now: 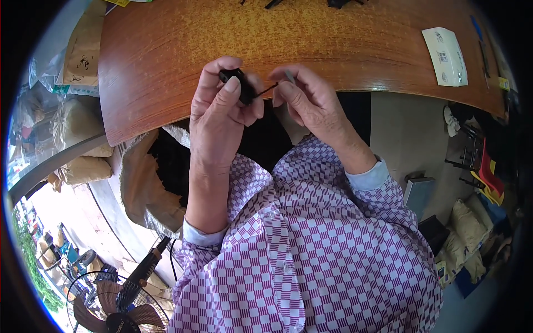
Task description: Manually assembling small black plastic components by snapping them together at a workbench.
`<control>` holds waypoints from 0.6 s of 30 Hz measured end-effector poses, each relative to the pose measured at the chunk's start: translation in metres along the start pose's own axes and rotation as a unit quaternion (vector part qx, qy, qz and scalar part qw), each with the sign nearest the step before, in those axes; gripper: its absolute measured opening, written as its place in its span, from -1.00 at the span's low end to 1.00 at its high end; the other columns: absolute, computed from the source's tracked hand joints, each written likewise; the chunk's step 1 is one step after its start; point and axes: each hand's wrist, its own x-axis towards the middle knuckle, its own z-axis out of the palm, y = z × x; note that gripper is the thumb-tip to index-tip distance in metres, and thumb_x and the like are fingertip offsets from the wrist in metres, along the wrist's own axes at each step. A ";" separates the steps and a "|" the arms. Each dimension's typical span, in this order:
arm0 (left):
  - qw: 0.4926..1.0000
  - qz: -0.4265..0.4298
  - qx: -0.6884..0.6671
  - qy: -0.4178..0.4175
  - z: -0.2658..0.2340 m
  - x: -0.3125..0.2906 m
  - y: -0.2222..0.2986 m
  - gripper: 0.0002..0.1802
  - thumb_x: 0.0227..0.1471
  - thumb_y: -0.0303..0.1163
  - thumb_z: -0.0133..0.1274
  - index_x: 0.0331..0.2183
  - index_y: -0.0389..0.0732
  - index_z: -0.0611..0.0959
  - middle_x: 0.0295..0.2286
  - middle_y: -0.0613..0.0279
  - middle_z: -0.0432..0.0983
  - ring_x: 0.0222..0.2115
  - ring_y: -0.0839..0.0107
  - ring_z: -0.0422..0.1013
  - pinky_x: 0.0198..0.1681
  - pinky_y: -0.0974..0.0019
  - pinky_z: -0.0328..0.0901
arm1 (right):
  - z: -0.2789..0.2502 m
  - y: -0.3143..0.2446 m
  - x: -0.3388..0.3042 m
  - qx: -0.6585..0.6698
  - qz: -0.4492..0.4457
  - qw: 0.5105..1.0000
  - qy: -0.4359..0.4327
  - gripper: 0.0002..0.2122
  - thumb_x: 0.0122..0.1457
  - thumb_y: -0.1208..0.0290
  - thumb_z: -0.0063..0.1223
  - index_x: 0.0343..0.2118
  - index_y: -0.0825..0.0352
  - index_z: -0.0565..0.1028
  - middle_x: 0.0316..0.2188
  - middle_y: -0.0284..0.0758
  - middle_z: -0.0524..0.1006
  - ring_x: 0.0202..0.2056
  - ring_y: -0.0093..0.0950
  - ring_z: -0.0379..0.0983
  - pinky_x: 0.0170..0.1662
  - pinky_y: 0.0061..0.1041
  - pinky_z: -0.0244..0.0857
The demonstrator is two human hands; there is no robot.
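Note:
My left hand (219,105) is closed round a small black plastic-looking part (239,83), thumb pressed on its face. Its exact kind does not show. From that part a thin black strip (267,89) runs across to my right hand (311,100). The right thumb and forefinger are pinched together at the strip's end. A small flat grey piece (290,76), perhaps a blade, shows between those fingers. Both hands are raised in front of me, over the near edge of the brown wooden table (166,44).
Black pieces (275,3) lie at the table's far edge. A white printed packet (446,57) rests at the right, with a blue-handled tool (481,44) beyond it. An open sack of black material (145,177) stands below the left edge. A fan (119,311) is at lower left.

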 end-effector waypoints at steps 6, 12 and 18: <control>0.993 -0.061 -0.103 -0.014 -0.016 -0.007 -0.004 -0.52 0.18 -0.44 -0.15 0.14 -0.21 0.25 -0.27 0.12 0.45 -0.37 0.48 0.40 -0.39 0.48 0.35 | 0.003 -0.007 0.010 0.124 0.045 0.990 -0.056 -0.83 0.22 0.36 0.00 -0.20 0.33 0.43 -0.50 -0.46 0.47 -0.62 -0.83 0.24 -0.65 -0.84 0.05; 0.982 -0.106 -0.086 -0.128 -0.019 -0.012 -0.007 -0.55 0.18 -0.46 -0.16 0.12 -0.24 0.30 -0.34 0.10 0.46 -0.57 0.47 0.32 -0.66 0.57 0.17 | 0.000 0.002 0.017 0.199 0.085 0.967 -0.136 -0.76 0.17 0.35 0.08 -0.13 0.32 0.44 -0.44 -0.53 0.45 -0.56 -0.83 0.29 -0.55 -0.85 0.13; 0.989 -0.096 0.078 -0.086 -0.015 -0.016 -0.003 -0.55 0.17 -0.44 -0.11 0.10 -0.27 0.32 -0.28 0.11 0.46 -0.51 0.52 0.41 -0.55 0.61 0.25 | -0.012 -0.008 0.018 0.118 0.108 0.974 -0.158 -0.74 0.12 0.36 0.14 -0.16 0.33 0.45 -0.43 -0.56 0.41 -0.44 -0.80 0.30 -0.40 -0.80 0.20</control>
